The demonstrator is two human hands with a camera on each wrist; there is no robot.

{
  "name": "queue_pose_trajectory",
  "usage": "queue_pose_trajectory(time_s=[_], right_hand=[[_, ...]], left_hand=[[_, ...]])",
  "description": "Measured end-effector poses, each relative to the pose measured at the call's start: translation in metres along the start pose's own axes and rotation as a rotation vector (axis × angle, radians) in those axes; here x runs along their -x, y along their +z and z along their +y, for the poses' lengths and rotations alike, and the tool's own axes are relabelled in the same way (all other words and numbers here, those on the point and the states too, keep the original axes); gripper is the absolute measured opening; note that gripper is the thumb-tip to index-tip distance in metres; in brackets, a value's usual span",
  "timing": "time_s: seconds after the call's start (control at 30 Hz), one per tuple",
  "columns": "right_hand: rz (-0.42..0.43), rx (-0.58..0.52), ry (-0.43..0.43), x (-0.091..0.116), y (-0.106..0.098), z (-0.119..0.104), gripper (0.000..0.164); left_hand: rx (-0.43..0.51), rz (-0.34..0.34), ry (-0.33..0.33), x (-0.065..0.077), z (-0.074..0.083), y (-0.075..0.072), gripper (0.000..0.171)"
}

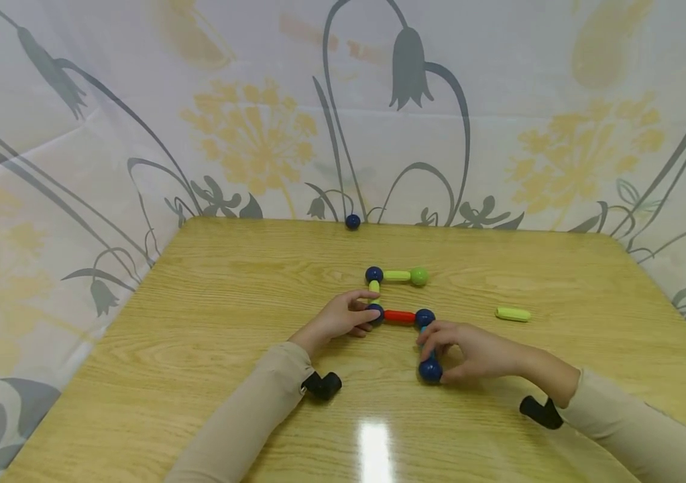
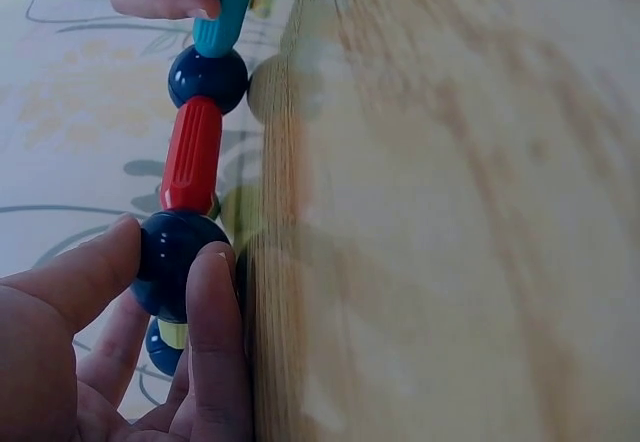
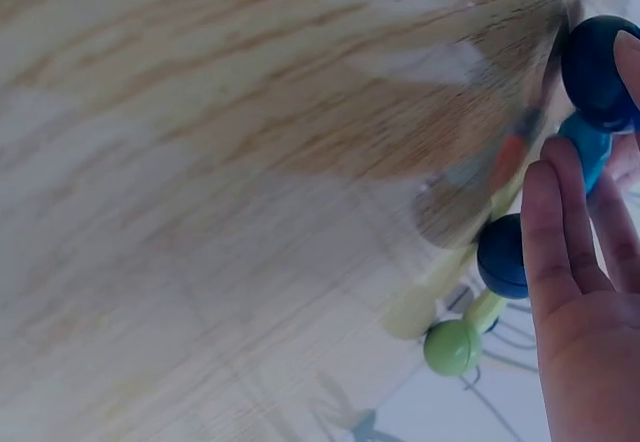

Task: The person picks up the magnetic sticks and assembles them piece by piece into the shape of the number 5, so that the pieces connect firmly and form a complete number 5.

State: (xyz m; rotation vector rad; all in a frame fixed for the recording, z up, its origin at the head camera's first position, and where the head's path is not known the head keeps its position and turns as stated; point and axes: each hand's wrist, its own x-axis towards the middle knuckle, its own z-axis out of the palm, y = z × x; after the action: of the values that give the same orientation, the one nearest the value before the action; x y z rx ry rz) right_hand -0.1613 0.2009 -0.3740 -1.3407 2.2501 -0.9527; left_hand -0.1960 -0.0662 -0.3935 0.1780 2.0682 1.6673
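Observation:
A chain of balls and rods, like a magnetic building set, lies on the wooden table. My left hand (image 1: 338, 316) pinches a dark blue ball (image 2: 182, 274) between thumb and finger. From that ball a red rod (image 1: 399, 316) runs right to another dark blue ball (image 1: 424, 317). There a turquoise rod (image 2: 227, 7) leads toward me to a dark blue end ball (image 1: 430, 370). My right hand (image 1: 480, 350) grips this end, fingers along the rod and thumb against the end ball. Beyond the left hand, a yellow-green rod (image 1: 374, 288) reaches a further dark blue ball (image 1: 374, 275).
Another yellow-green rod (image 1: 397, 276) joins that further ball to a light green ball (image 1: 419, 276). A loose yellow-green rod (image 1: 513, 314) lies to the right. One loose dark blue ball (image 1: 352, 222) sits at the table's back edge, before a flower-patterned cloth (image 1: 367, 154).

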Motion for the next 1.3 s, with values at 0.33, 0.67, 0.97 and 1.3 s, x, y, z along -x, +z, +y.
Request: queue_pose_trajectory(time_s=[0.33, 0.67, 0.97, 1.3], right_hand=[[0.091, 0.017, -0.05, 0.008, -0.004, 0.002, 0.028], [0.217, 0.105, 0.025, 0.025, -0.012, 0.008, 0.028], [0.332, 0.21, 0.057, 0.045, -0.018, 0.017, 0.026], [0.45, 0.331, 0.105, 0.063, -0.027, 0.024, 0.03]], left_hand=[[-0.017, 0.011, 0.01, -0.003, -0.004, 0.001, 0.042], [-0.019, 0.009, 0.008, -0.001, -0.004, 0.001, 0.042], [-0.012, 0.017, -0.002, -0.001, -0.003, 0.001, 0.041], [-0.023, 0.011, 0.002, -0.004, -0.004, 0.001, 0.041]])
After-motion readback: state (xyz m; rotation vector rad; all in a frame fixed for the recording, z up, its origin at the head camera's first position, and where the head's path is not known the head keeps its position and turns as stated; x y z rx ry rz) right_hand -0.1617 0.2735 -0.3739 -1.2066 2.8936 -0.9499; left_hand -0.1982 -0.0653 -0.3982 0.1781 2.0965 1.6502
